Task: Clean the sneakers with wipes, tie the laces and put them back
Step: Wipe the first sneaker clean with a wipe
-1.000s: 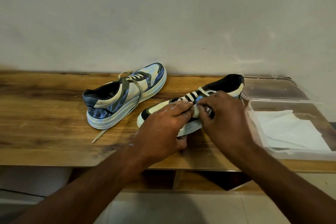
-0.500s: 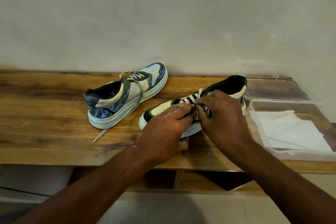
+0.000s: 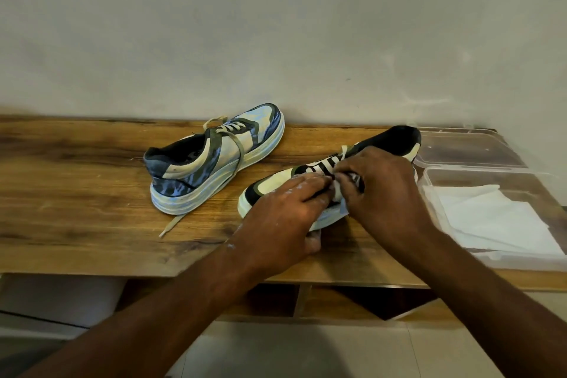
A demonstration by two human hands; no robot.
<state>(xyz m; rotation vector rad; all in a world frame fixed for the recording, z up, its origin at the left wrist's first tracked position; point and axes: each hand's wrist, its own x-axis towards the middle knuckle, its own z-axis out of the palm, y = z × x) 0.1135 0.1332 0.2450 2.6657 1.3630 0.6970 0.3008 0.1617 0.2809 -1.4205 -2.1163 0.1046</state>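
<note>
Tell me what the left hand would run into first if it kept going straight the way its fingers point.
The left hand points up and to the right, its fingertips already at the laces of the near sneaker. Going on, it would probably meet the right hand first, though depth is unclear.

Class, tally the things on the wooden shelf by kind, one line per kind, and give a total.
Sneakers: 2, left sneaker and right sneaker
Clear plastic box: 1
Clear lid: 1
Stack of white wipes: 1
Total: 5
</note>
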